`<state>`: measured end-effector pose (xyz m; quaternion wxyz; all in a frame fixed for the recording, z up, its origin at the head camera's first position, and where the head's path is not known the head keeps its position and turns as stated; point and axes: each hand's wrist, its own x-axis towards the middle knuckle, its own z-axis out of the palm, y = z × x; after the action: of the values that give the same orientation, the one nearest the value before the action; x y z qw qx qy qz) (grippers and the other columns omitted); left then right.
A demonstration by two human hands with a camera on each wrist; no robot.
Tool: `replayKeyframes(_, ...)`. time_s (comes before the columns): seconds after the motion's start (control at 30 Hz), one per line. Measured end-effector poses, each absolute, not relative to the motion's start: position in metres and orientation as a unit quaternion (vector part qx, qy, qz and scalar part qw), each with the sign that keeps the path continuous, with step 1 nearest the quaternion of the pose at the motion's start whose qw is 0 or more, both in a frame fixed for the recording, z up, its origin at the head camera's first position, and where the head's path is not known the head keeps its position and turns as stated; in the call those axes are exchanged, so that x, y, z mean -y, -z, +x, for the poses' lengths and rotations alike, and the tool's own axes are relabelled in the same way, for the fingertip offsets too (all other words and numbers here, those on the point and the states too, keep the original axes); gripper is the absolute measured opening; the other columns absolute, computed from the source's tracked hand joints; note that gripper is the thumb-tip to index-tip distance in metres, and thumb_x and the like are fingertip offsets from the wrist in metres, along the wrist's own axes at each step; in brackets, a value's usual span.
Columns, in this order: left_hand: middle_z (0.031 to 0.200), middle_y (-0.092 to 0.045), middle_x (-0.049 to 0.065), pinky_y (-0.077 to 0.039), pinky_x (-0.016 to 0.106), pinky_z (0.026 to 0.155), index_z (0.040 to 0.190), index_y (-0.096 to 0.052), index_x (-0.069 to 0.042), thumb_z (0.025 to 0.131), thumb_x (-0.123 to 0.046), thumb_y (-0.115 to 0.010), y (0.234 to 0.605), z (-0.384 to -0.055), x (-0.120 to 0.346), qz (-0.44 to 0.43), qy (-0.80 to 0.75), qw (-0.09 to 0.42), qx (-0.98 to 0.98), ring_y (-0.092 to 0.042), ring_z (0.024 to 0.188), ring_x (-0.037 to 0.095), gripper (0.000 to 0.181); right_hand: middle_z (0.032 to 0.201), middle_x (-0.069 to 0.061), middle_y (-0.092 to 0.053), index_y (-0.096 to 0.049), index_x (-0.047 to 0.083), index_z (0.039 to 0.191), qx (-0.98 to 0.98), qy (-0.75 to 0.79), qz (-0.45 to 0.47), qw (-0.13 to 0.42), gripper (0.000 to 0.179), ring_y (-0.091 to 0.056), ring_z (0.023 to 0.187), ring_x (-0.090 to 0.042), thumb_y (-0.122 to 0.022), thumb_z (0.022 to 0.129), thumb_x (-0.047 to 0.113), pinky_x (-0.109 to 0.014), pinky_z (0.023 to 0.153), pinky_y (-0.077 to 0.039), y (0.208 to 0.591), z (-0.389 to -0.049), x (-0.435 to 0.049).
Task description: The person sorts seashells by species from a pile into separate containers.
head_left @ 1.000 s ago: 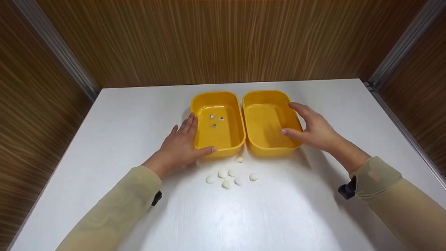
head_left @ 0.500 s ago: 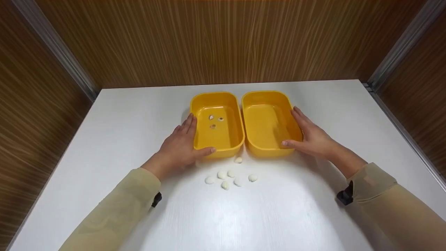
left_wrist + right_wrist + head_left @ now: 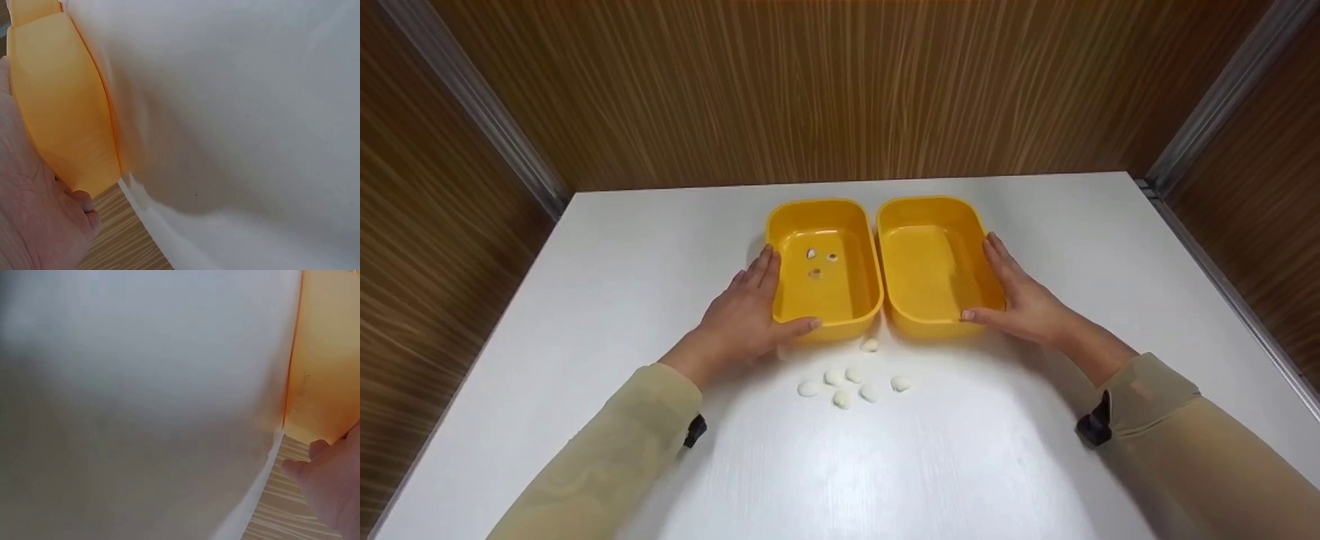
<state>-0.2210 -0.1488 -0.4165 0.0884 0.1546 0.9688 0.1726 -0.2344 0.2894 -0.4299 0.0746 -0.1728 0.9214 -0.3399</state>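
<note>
In the head view, two yellow plastic bins stand side by side. My left hand (image 3: 739, 307) rests against the outer side of the left bin (image 3: 877, 304), fingers extended along the wall and thumb at the front rim. Three small, shell-like pieces (image 3: 815, 274) with brown marks lie in that bin. My right hand (image 3: 1027, 307) touches the outer side of the right bin (image 3: 934, 326) in a mirrored way, its thumb near the front corner. The right bin holds nothing visible. In front of the bins lie several small whitish shell-like pieces (image 3: 841, 400); one (image 3: 870, 345) sits close to the left bin.
The bins stand on a white table (image 3: 840, 480). A wood-grain panel (image 3: 840, 97) rises behind it, with more panels at both sides. Each wrist carries a small black device, the right one (image 3: 1095, 424) just below the sleeve cuff.
My right hand has lowered from above the right bin's rim to lie along its outer wall. The left hand stays against the left bin. The whole scene shifts slightly left in the head view.
</note>
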Motion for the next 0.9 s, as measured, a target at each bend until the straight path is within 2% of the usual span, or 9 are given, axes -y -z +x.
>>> replayKeyframes(0.23,0.178,0.006,0.010,-0.008,0.044,0.131,0.169,0.004,-0.006,0.086,-0.094,-0.045,0.415,-0.223,0.146,0.173,-0.184,0.072,-0.965,0.000,0.164,0.026,0.130,0.177,0.001,0.013,0.003,0.013,0.171,-0.921,0.342,-0.174,0.071,0.123,0.002,0.163,-0.034,-0.082,0.091,0.052,-0.062,0.127,-0.010,0.427,-0.233,-0.292)
replayKeyframes(0.37,0.178,0.004,0.010,-0.007,0.042,0.131,0.169,0.001,-0.006,0.091,-0.089,-0.043,0.411,-0.222,0.142,0.191,-0.190,0.052,-0.962,0.000,0.164,0.025,0.123,0.177,0.000,0.012,0.003,0.014,0.171,-0.922,0.343,-0.168,0.073,0.123,0.002,0.163,-0.035,-0.082,0.091,0.052,-0.063,0.126,-0.010,0.425,-0.231,-0.293)
replayKeyframes(0.53,0.178,-0.003,0.008,-0.014,0.046,0.130,0.171,-0.005,-0.009,0.096,-0.081,-0.046,0.400,-0.214,0.140,0.202,-0.221,0.013,-0.954,-0.006,0.163,0.026,0.111,0.178,0.001,0.012,0.004,0.017,0.171,-0.924,0.341,-0.157,0.078,0.123,0.000,0.163,-0.036,-0.081,0.090,0.054,-0.065,0.126,-0.011,0.425,-0.231,-0.294)
replayKeyframes(0.7,0.177,-0.014,0.005,-0.025,0.050,0.127,0.171,-0.018,-0.014,0.100,-0.068,-0.056,0.390,-0.198,0.141,0.211,-0.280,-0.033,-0.936,-0.019,0.162,0.025,0.097,0.177,0.005,0.014,0.004,0.019,0.171,-0.924,0.342,-0.147,0.084,0.123,0.000,0.163,-0.036,-0.081,0.090,0.056,-0.066,0.125,-0.011,0.426,-0.231,-0.294)
replayKeyframes(0.9,0.166,-0.043,0.005,-0.039,0.042,0.120,0.162,-0.043,-0.012,0.100,-0.039,-0.075,0.396,-0.171,0.149,0.265,-0.363,-0.127,-0.884,-0.043,0.151,0.021,0.075,0.177,0.005,0.014,0.005,0.020,0.171,-0.924,0.341,-0.148,0.087,0.124,0.001,0.163,-0.035,-0.080,0.089,0.057,-0.065,0.126,-0.010,0.425,-0.230,-0.293)
